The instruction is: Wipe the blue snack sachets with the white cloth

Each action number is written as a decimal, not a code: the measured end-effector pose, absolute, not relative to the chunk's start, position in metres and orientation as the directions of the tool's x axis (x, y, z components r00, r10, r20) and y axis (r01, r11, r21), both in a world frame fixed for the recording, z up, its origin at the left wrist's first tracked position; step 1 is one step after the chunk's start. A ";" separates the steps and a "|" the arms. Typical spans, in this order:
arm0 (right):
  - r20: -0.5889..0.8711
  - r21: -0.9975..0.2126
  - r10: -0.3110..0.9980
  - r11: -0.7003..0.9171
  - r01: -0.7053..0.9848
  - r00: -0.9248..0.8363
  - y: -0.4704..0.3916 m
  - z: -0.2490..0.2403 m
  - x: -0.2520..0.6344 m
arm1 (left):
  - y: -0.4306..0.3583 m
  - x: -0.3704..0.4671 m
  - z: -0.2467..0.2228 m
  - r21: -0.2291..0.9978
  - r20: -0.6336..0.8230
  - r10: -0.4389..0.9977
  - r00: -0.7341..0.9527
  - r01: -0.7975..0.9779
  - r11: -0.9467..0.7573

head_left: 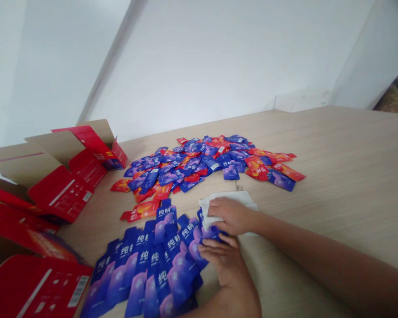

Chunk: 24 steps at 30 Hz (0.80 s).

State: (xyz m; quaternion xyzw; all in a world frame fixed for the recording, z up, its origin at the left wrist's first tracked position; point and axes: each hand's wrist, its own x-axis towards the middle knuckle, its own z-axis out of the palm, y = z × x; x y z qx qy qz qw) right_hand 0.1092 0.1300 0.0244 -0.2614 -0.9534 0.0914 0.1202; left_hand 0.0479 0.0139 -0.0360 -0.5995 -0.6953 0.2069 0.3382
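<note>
My right hand (pixel 232 215) is closed on a folded white cloth (pixel 245 197), pressing it over a blue-purple sachet (pixel 212 232). Just below it, my left hand (pixel 220 256) grips the lower part of that same sachet, its fingers bent over it. To the left of both hands lie overlapping rows of blue-purple sachets (pixel 152 260) with white lettering, most of them face up. Part of the sachet under the cloth and fingers is hidden.
A loose heap of blue and red-orange sachets (pixel 192 161) spreads across the wooden table (pixel 334 176) towards the white wall (pixel 199 66). Open red cardboard boxes (pixel 63 190) stand along the left side. One red sachet (pixel 141 211) lies between heap and rows.
</note>
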 end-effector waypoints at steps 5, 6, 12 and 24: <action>0.189 -0.273 0.481 0.863 0.425 -0.856 0.128 0.024 0.109 | 0.014 0.048 -0.036 -0.712 0.225 0.973 -0.043 0.675 0.194; 0.189 -0.268 0.512 0.848 0.458 -0.838 0.130 0.022 0.108 | 0.014 0.048 -0.035 -0.710 0.222 0.974 -0.039 0.678 0.189; 0.222 -0.241 0.582 0.810 0.534 -0.782 0.138 0.017 0.107 | 0.016 0.049 -0.041 -0.666 0.250 0.966 -0.072 0.711 0.225; 0.176 -0.247 0.596 0.797 0.551 -0.784 0.135 0.021 0.102 | 0.013 0.049 -0.035 -0.717 0.247 0.968 -0.051 0.663 0.218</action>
